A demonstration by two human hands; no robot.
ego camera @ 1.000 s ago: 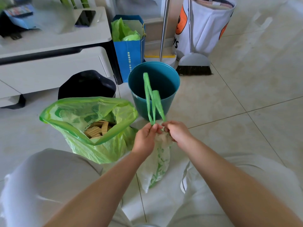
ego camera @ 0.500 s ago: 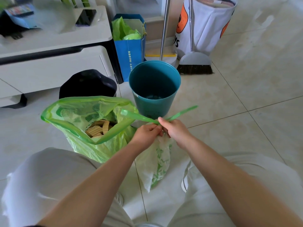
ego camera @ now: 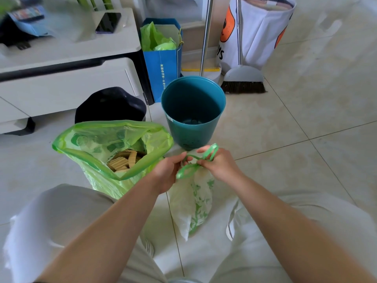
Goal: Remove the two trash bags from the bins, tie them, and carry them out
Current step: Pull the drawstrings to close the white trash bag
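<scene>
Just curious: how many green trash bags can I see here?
2: an open bag left of the teal bin, a smaller bag in front, held by left hand and right hand. Green plastic in the blue paper bag may be more.

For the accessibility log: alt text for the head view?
The left hand and right hand pinch the looped green drawstring at the neck of a small pale trash bag. To its left a larger green trash bag stands open on the tile floor with cardboard pieces inside; a bagless teal bin stands behind.
</scene>
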